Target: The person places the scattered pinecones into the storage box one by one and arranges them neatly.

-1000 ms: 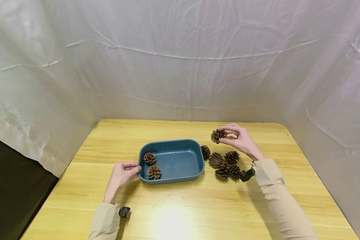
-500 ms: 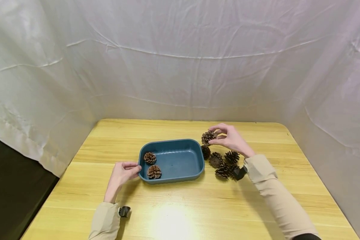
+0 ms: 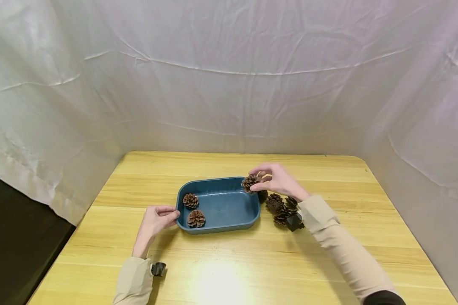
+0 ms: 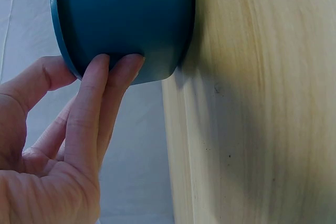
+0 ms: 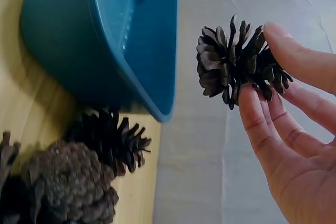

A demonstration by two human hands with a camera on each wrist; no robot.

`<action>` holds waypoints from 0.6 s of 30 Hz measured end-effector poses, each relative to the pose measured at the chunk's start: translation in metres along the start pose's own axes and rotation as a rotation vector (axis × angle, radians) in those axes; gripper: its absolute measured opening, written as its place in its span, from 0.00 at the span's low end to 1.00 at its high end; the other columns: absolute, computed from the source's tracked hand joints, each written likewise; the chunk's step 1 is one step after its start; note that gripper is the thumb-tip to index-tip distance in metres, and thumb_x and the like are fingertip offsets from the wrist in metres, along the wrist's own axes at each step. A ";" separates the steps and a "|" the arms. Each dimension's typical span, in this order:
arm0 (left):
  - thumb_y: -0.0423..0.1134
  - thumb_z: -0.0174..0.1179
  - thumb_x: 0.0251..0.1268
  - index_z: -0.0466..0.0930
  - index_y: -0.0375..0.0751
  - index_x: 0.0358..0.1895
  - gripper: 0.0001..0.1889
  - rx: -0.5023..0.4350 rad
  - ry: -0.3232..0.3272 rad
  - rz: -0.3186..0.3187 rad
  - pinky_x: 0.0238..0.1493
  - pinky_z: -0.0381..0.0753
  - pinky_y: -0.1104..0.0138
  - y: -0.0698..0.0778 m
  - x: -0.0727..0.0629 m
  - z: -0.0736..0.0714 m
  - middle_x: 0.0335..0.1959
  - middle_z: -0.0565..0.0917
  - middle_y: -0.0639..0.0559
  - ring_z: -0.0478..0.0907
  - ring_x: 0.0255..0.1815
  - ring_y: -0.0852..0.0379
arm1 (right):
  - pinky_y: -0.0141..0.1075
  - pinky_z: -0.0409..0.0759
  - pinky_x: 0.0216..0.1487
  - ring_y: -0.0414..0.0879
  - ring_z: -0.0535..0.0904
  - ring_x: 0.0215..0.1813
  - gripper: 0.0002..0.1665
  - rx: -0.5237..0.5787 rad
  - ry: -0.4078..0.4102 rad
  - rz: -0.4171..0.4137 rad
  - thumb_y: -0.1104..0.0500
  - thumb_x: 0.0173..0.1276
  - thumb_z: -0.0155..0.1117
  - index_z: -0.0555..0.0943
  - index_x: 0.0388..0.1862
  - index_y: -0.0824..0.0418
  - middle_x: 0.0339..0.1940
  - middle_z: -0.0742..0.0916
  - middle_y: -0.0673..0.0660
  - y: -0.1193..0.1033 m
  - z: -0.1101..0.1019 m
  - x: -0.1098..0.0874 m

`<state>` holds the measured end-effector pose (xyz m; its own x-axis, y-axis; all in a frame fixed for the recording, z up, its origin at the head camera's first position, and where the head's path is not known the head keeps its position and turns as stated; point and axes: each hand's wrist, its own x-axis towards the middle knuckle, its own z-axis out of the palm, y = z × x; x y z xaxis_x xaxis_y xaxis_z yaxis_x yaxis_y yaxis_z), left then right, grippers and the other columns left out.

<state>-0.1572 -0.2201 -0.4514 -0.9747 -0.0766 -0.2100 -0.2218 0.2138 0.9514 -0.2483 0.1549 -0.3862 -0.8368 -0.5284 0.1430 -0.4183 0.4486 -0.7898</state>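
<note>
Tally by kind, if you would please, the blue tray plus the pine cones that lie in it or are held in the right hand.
Blue tray: 1
Pine cones: 3 (two in the tray, one in the right hand)
Total: 4

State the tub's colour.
The tub is plain dark teal-blue, best seen in the head view.

Head view high, facing forward-down; wrist views close; all share tray [image 3: 223, 207].
</note>
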 end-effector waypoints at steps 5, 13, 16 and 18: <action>0.26 0.65 0.63 0.78 0.15 0.53 0.18 -0.002 -0.003 0.003 0.38 0.91 0.73 0.000 0.000 0.000 0.39 0.91 0.39 0.87 0.31 0.63 | 0.43 0.90 0.52 0.51 0.83 0.45 0.27 -0.008 -0.035 -0.018 0.61 0.59 0.77 0.82 0.56 0.71 0.52 0.86 0.67 -0.004 0.009 0.004; 0.26 0.65 0.63 0.78 0.16 0.53 0.18 0.004 -0.002 0.006 0.37 0.90 0.73 0.000 0.000 -0.001 0.39 0.91 0.38 0.87 0.31 0.63 | 0.43 0.89 0.51 0.49 0.82 0.44 0.28 -0.028 -0.092 -0.040 0.60 0.61 0.76 0.82 0.57 0.71 0.52 0.87 0.66 -0.006 0.021 0.009; 0.26 0.65 0.63 0.78 0.16 0.53 0.18 -0.001 0.001 0.003 0.37 0.90 0.73 0.000 0.000 0.000 0.39 0.91 0.38 0.87 0.30 0.63 | 0.40 0.87 0.47 0.47 0.81 0.43 0.27 -0.040 -0.108 -0.037 0.60 0.61 0.77 0.82 0.57 0.70 0.51 0.87 0.64 -0.008 0.026 0.011; 0.26 0.65 0.63 0.78 0.15 0.53 0.18 0.000 -0.003 0.008 0.37 0.91 0.73 0.000 0.000 -0.001 0.39 0.90 0.36 0.87 0.30 0.63 | 0.39 0.87 0.46 0.46 0.81 0.43 0.27 -0.046 -0.115 -0.036 0.60 0.61 0.77 0.83 0.57 0.69 0.50 0.87 0.63 -0.009 0.029 0.012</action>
<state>-0.1567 -0.2205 -0.4509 -0.9766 -0.0723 -0.2026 -0.2136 0.2142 0.9531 -0.2441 0.1237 -0.3945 -0.7759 -0.6230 0.0989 -0.4653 0.4593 -0.7567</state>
